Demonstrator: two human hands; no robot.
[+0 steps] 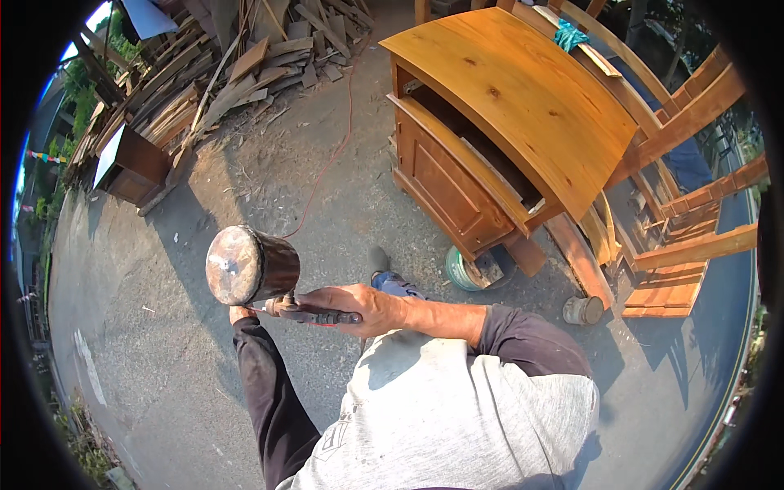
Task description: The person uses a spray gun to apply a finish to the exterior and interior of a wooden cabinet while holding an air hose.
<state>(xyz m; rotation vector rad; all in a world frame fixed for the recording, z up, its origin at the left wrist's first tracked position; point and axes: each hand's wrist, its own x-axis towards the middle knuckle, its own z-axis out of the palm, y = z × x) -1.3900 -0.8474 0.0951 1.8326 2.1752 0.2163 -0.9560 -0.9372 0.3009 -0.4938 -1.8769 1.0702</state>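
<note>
My right hand (359, 309) is closed around the handle of a dark spray gun (314, 313) with a large, stained metal cup (254, 263) attached at its front. My left hand (241, 314) is just below the cup, mostly hidden by it, so I cannot make out its fingers or whether it supports the cup. A red hose (298, 224) runs across the pavement from behind the cup and gun. Ahead to the right stands a varnished wooden cabinet (506, 98) with a curved top and an open recess above its door.
Scrap boards (269, 57) are piled at the back left, near a small dark cabinet (139, 167). Wooden frames (694, 245) stand at the right, a blue-green cloth (570, 34) on one. A bucket (461, 269) and a tin (582, 310) sit below the cabinet on the pavement (147, 310).
</note>
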